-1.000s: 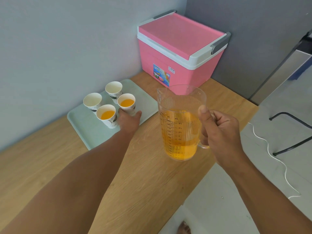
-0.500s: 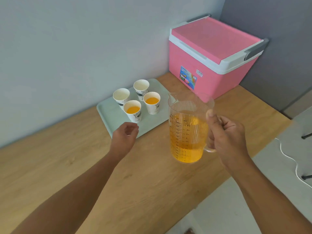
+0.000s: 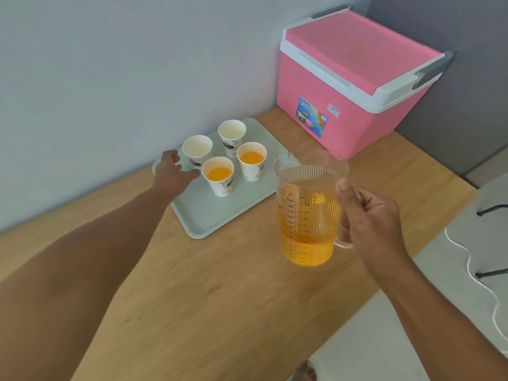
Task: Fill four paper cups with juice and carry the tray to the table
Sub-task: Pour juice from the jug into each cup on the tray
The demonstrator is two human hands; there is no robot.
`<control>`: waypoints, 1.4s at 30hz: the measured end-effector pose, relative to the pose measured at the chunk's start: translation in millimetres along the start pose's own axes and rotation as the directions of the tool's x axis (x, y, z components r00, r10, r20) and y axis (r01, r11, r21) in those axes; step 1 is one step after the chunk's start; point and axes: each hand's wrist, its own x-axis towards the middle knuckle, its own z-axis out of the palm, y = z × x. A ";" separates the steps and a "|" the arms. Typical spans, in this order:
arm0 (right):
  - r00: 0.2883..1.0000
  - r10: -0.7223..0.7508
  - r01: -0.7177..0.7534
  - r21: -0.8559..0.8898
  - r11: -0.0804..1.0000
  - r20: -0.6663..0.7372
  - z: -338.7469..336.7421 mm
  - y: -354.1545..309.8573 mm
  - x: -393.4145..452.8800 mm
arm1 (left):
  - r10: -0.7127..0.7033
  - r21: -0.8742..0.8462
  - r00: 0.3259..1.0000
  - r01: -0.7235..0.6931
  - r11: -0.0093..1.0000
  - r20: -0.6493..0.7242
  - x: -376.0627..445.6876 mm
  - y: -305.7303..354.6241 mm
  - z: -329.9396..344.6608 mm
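A wooden counter [image 3: 220,298] runs along the wall. On it lies a pale green tray [image 3: 209,215], close to the wall, and a pink cooler box [image 3: 343,105] stands in the far corner, just beyond the tray.

pale wall [image 3: 96,64], wooden counter [image 3: 220,298], grey floor [image 3: 384,339].

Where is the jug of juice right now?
The jug is held up by its handle in the right hand, right of centre in the head view, above the wooden counter, just right of the tray and in front of the pink cooler.
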 end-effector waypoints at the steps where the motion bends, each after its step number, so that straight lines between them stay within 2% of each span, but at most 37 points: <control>1: 1.000 0.006 -0.006 -0.007 1.000 -0.007 0.6 1.1 0.0 | 0.012 -0.016 1.000 -0.012 1.000 0.010 6.1 1.0 3.1; 5: 1.000 0.015 -0.015 -0.030 0.999 -0.019 0.5 4.2 -0.3 | 0.062 -0.082 0.998 -0.063 0.995 -0.009 26.7 0.2 16.7; 12: 1.000 -0.004 0.002 -0.049 0.999 -0.025 -3.6 2.9 -2.5 | 0.069 -0.133 0.993 -0.081 0.988 -0.091 27.6 4.0 12.6; 16: 1.000 -0.027 0.027 -0.077 0.997 0.005 -7.7 1.3 -3.2 | 0.044 -0.147 0.982 -0.072 0.987 -0.182 -6.4 0.5 -15.9; 20: 0.998 -0.020 0.026 -0.123 0.992 0.055 -11.9 2.9 -5.7 | 0.036 -0.217 0.955 -0.104 0.971 -0.294 -77.8 -2.7 -32.8; 26: 0.986 -0.006 0.037 -0.183 0.982 0.165 -17.1 3.7 -13.6 | 0.097 -0.183 0.986 -0.121 0.976 -0.137 -176.9 -26.4 -13.2; 31: 0.966 -0.001 0.070 -0.258 0.964 0.258 -25.3 -0.1 -15.3 | 0.216 -0.097 0.976 -0.216 0.972 -0.011 -217.2 -17.4 31.5; 34: 0.951 -0.003 0.122 -0.367 0.922 0.310 -33.1 -7.1 -13.2 | 0.269 -0.084 0.962 -0.265 0.961 0.051 -225.6 -5.5 58.5; 39: 0.928 0.003 0.212 -0.537 0.817 0.371 -46.7 -21.2 -9.3 | 0.278 -0.140 0.957 -0.265 0.954 0.083 -234.5 14.4 92.7; 42: 0.926 0.040 0.219 -0.621 0.753 0.375 -56.2 -22.9 -6.2 | 0.287 -0.141 0.954 -0.273 0.952 0.084 -242.0 21.6 106.4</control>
